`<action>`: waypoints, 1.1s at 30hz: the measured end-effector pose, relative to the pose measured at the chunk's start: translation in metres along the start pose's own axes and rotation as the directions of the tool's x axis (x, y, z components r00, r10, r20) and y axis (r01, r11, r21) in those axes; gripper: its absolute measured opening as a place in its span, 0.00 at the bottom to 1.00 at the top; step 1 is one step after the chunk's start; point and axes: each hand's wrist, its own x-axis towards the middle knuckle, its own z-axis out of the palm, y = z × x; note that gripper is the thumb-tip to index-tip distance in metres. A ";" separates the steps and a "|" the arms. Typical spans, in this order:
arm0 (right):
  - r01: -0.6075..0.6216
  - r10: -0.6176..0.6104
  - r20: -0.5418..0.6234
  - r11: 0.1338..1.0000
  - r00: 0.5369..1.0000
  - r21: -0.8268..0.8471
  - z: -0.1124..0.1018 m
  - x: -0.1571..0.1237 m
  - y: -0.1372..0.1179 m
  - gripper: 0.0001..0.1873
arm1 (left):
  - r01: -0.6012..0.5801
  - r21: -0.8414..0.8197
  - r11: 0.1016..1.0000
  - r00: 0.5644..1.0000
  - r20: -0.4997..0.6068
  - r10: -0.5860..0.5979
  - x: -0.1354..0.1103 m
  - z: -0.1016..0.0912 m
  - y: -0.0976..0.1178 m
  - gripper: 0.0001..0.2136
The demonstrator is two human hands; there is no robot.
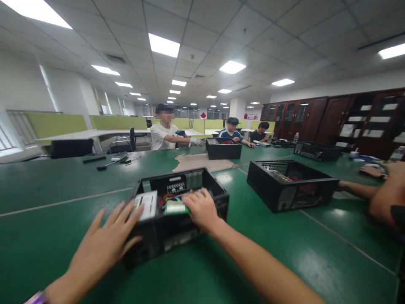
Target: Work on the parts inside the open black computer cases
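Observation:
A black open computer case (148,236) lies on the green table in front of me. My left hand (107,236) is at its near left corner, fingers spread, the fingertips over a silver box-shaped drive (148,204) inside the case. My right hand (202,211) reaches over the near wall. Its bent fingers are closed on the end of a silver part with a green edge (175,207), which is slightly blurred. Colored wires (166,198) run beside that part. The fingertips of the right hand are partly hidden.
A second open computer case (291,190) stands to the right, near another person's arm (357,188). Another case (223,150) sits beyond a torn brown patch (205,162). Tools (117,160) lie at the far left. Several people sit around the table.

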 end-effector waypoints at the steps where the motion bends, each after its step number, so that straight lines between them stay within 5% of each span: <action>1: -0.032 0.032 -0.031 0.999 0.999 0.009 -0.001 0.016 -0.009 0.16 | 0.086 0.100 0.991 0.996 -0.021 -0.084 0.019 0.005 0.007 0.24; 4: -0.047 0.051 -0.040 0.995 0.998 0.092 -0.023 0.012 -0.023 0.13 | 0.120 0.162 0.980 0.992 0.019 -0.125 0.051 0.010 0.028 0.25; 6: -0.147 0.145 0.023 0.972 0.989 0.184 -0.045 -0.022 0.010 0.14 | 0.085 0.089 0.992 0.994 0.059 -0.091 0.042 0.009 0.035 0.25; 8: -0.396 0.404 -0.043 0.908 0.914 0.135 -0.061 -0.057 0.085 0.17 | 0.079 -0.036 0.996 0.993 0.092 -0.076 0.023 0.005 0.043 0.22; 10: -0.495 0.500 0.005 0.857 0.866 0.142 -0.063 -0.081 0.175 0.21 | 0.037 -0.227 0.973 0.995 0.102 -0.014 0.021 0.000 0.064 0.21; 12: -0.564 0.566 0.029 0.815 0.824 0.135 -0.058 -0.096 0.248 0.23 | -0.125 -0.451 0.883 0.986 0.038 0.160 0.051 -0.001 0.105 0.24; 14: -0.598 0.601 0.012 0.793 0.799 0.118 -0.052 -0.102 0.287 0.25 | -0.371 -0.573 0.730 0.915 -0.091 0.394 0.111 0.002 0.160 0.32; 17: -0.589 0.593 0.005 0.799 0.805 0.124 -0.049 -0.102 0.296 0.28 | -0.516 -0.561 0.647 0.796 -0.037 0.604 0.216 0.007 0.232 0.37; 19: -0.586 0.589 0.020 0.798 0.808 0.143 -0.049 -0.100 0.291 0.28 | -0.552 -0.551 0.626 0.737 0.030 0.675 0.263 0.010 0.254 0.33; 21: -0.598 0.600 0.042 0.785 0.799 0.163 -0.048 -0.099 0.286 0.29 | -0.599 -0.549 0.583 0.675 0.046 0.737 0.276 0.017 0.255 0.29; 24: -0.615 0.612 0.081 0.766 0.787 0.186 -0.049 -0.102 0.278 0.30 | -0.667 -0.547 0.507 0.627 -0.044 0.778 0.246 0.030 0.236 0.30; 28: -0.648 0.626 0.170 0.746 0.761 0.153 -0.073 -0.098 0.257 0.31 | -0.615 -0.587 0.527 0.732 -0.177 0.658 0.192 0.041 0.210 0.26; 33: -0.668 0.677 -0.029 0.717 0.735 -0.199 -0.112 -0.070 0.246 0.35 | -0.462 -0.667 0.585 0.866 -0.197 0.459 0.161 0.040 0.221 0.24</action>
